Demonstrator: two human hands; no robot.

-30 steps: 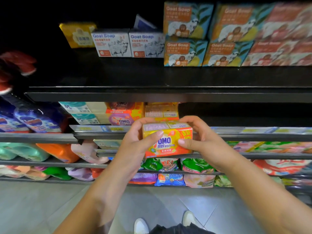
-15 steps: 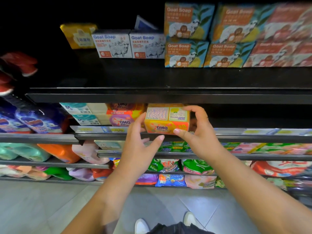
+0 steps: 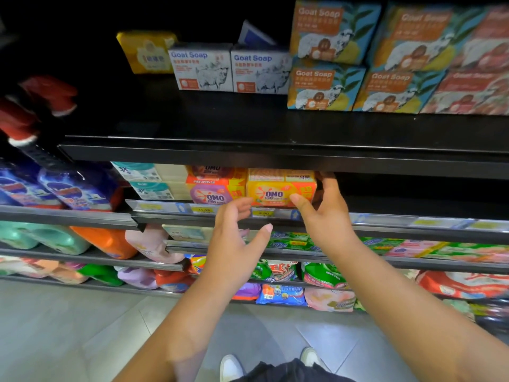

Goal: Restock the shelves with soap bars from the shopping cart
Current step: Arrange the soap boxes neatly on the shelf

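Since a second ago the yellow OMO soap pack (image 3: 278, 190) has gone from mid-air between both hands up onto the middle shelf (image 3: 385, 219), and the left hand (image 3: 234, 244) has come off it. The pack now stands on that shelf with its printed front facing out, tucked under the front lip of the top shelf (image 3: 220, 119). It sits just beside a purple OMO pack (image 3: 210, 197) at its nine o'clock. The right hand (image 3: 327, 219), at the pack's four o'clock, has its grip on the pack: the thumb (image 3: 300, 202) lies on the front face and the fingers (image 3: 329, 183) curl round the right end. The left hand hangs at the pack's seven o'clock, in front of the shelf's price rail and clear of the pack, its grip wide, fingers loosely spread and holding nothing. Further toward nine o'clock on the same shelf are teal 3X packs (image 3: 143, 180), then blue bottles (image 3: 77, 188). At twelve o'clock, on the top shelf, stand white Goat Soap boxes (image 3: 228, 68).
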